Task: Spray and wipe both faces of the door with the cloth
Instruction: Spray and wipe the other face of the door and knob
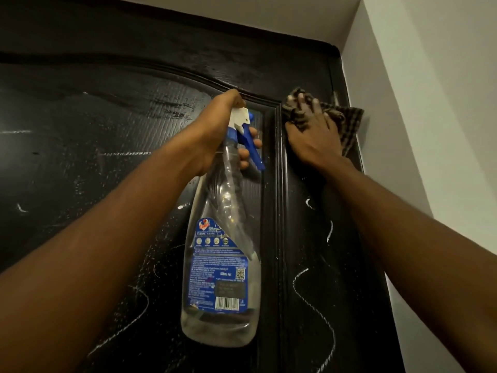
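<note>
Left hand (215,130) gripping spray bottle (223,238), right hand (314,133) flat on cloth (347,119), door (107,157) edges cropped

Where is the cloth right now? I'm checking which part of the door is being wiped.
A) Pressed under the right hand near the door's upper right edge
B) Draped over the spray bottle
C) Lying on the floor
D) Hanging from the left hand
A: the checked cloth lies flat under the right hand against the door, while the left hand grips the spray bottle.
</note>
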